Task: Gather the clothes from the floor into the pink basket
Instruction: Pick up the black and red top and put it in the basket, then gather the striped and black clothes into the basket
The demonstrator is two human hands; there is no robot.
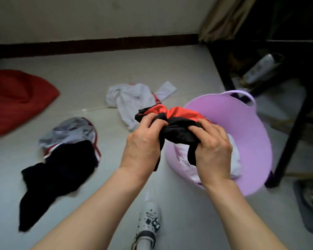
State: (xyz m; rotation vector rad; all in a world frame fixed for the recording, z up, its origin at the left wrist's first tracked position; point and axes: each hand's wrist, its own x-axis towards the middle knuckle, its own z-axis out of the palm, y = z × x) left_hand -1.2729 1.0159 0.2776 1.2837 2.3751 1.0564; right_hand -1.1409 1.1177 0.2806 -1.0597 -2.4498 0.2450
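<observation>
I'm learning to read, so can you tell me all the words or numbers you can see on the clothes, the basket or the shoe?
No words or numbers can be read here.
Pink basket: plain, no label.
Black and red garment in both hands: no print visible.
White shoe: only small charms, too blurred to read.

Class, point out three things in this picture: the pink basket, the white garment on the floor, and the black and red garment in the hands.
pink basket (242, 112), head view, bare inner wall.
white garment (132, 98), head view, its crumpled middle.
black and red garment (177, 130), head view, black part between the hands.
</observation>
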